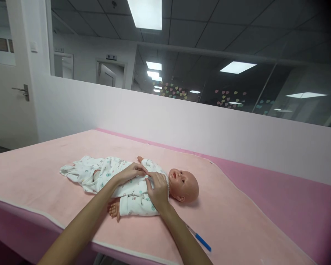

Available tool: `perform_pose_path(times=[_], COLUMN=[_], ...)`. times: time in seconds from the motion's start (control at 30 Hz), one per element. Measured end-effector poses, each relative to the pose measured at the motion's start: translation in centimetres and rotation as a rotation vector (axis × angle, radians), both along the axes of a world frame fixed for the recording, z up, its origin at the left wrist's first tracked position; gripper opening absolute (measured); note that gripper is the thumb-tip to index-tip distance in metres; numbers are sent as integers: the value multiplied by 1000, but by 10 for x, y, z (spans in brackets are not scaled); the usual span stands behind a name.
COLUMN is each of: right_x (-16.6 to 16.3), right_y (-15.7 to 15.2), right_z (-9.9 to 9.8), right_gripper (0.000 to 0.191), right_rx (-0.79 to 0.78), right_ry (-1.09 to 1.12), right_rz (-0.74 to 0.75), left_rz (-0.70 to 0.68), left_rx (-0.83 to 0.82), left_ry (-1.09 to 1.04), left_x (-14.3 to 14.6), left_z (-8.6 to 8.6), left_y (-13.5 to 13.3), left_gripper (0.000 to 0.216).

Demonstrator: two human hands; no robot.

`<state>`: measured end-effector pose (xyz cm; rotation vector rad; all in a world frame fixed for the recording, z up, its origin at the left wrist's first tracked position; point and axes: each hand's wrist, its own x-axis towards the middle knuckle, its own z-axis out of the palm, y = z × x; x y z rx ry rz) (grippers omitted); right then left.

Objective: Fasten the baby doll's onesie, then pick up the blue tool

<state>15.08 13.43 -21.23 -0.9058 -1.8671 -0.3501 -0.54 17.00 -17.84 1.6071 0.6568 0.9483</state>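
A baby doll (183, 184) lies on its back on a light pink blanket (44, 184), head to the right, dressed in a white patterned romper (105, 173). My left hand (131, 172) rests on the doll's chest and pinches the romper's fabric. Just to its right, my right hand (157, 189) grips the romper near the collar, below the doll's chin. The two hands' fingertips almost meet at the front of the romper. The doll's bare near hand (114, 210) sticks out of a sleeve toward me.
A blue pen (200, 239) lies on the blanket near my right forearm. The blanket covers a darker pink table (298, 206) set against a low white partition (209, 129) with glass above. A white door (8, 103) stands at the far left.
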Motion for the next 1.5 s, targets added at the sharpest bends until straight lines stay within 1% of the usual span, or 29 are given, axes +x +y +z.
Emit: perform_pose_path(times=[0.23,0.4,0.7,0.93,1.2,1.27,1.4,1.5], right_x=[0,-1,-1,-1,0,0,0,0], right_y=[1,1,0,-2,-2,-2,-2,0], right_z=[-1,-2,0,3,4,3,2,1], right_gripper=[13,16,14,16,19,18,19,20], right_rx=[-5,-27,-26,-61,-63,-63,-69,-88], right_ry=[-29,-37,30,70,67,70,72,61], right_rz=[-6,-4,-13,-14,-9,-7,0,11], left_rz=[2,-24,-70,-99,-136,-125,-60,59], left_rx=[41,27,65,20,22,30,74,150], left_ry=[19,-18,-14,-44,-62,-61,-42,4], left_x=[-1,0,-1,-1,-3,-3,-1,-3], left_z=[-3,-6,-1,-4,-3,-3,-3,-2], left_y=[3,5,1,3,1,0,0,1], left_gripper=[18,21,25,34,36,35,34,28])
